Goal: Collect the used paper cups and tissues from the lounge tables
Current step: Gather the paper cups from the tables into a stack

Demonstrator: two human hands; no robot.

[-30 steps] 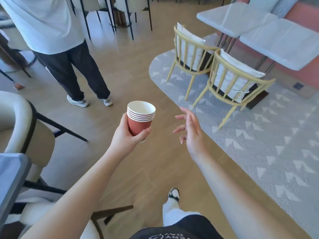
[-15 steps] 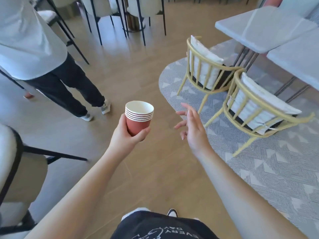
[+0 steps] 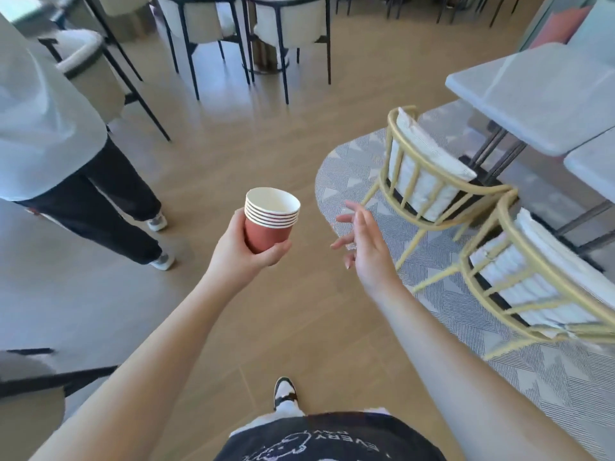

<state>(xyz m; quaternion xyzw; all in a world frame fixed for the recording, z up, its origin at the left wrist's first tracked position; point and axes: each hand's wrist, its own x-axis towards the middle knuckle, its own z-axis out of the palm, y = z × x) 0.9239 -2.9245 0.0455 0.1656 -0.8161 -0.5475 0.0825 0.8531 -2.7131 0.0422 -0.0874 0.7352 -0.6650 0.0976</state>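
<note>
A stack of several nested red paper cups [image 3: 270, 221] with white rims stands upright in my left hand [image 3: 243, 251], which grips the bottom cup around its side. The top cup looks empty inside. My right hand [image 3: 364, 246] hovers a little to the right of the stack, fingers spread, holding nothing. Both hands are over the wooden floor in the middle of the view. No tissues are in sight.
Two yellow chairs [image 3: 429, 181] with white cushions stand on a grey patterned rug [image 3: 349, 168] at right, beside pale tables [image 3: 532, 94]. Another person [image 3: 66, 154] stands at left. Black-legged chairs [image 3: 289, 31] line the back; a chair edge [image 3: 30, 387] sits low left.
The view has moved forward across the floor, so the yellow chairs and tables sit closer at right and the other person further left. My hands keep the same pose with the cups.
</note>
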